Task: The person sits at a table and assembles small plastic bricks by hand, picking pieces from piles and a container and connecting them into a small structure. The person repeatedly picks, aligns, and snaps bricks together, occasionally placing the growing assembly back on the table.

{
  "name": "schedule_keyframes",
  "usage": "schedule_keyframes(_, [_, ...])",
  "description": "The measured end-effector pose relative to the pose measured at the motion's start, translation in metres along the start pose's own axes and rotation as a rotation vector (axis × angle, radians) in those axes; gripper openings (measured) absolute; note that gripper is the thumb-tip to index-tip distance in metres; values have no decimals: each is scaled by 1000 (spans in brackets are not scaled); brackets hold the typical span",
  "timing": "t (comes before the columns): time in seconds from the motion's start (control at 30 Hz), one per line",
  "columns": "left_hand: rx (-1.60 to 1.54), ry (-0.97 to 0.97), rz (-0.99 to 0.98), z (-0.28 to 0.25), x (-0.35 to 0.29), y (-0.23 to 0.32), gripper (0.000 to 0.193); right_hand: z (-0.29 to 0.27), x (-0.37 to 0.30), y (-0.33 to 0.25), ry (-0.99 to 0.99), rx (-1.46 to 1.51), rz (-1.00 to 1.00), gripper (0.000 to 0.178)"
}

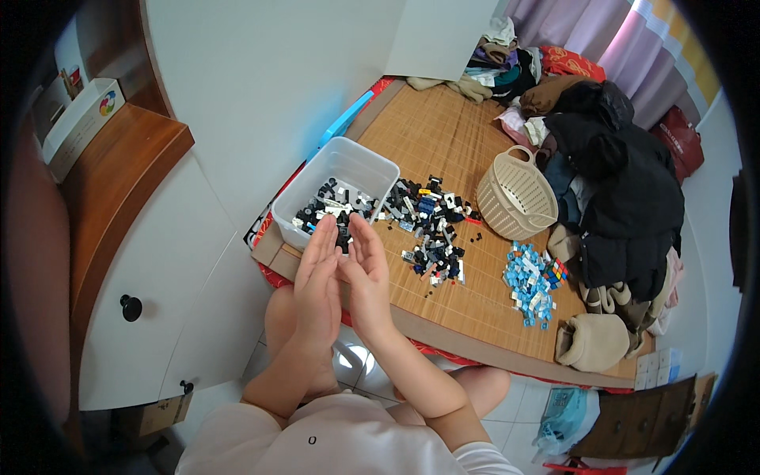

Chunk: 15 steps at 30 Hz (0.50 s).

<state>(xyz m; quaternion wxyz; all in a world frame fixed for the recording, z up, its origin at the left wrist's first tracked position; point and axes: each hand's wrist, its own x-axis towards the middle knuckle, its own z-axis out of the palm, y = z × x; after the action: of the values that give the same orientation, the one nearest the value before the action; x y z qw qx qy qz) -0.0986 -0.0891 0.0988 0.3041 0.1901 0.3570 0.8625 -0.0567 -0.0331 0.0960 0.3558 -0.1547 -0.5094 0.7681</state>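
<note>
My left hand (318, 277) and my right hand (366, 273) are raised side by side in front of the near edge of the mat-covered bed. Their palms face each other, fingers stretched out, and nothing shows between them. The fingertips overlap the near wall of a clear plastic bin (375, 165) in the picture. Inside the bin lie black, grey and white building bricks (326, 192). A loose pile of mostly black, white and grey bricks (431, 207) spreads over the mat just right of it.
Farther right lies a pile of light blue and white bricks (526, 277) with a puzzle cube (556, 273) against it. A beige basket (507, 194) stands behind. Dark clothes (625, 198) are heaped along the right side. A white cabinet (150, 309) with black knobs stands at left.
</note>
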Motion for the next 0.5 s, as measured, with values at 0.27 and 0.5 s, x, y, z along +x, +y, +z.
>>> schedule_keyframes(0.27, [-19,-54,-125,23,-14,0,50,-34,-13,0,110,29,18,52])
schedule_keyframes(0.5, [17,-106,-428,14,-19,-78,50,-124,-42,18,414,-145,70,55])
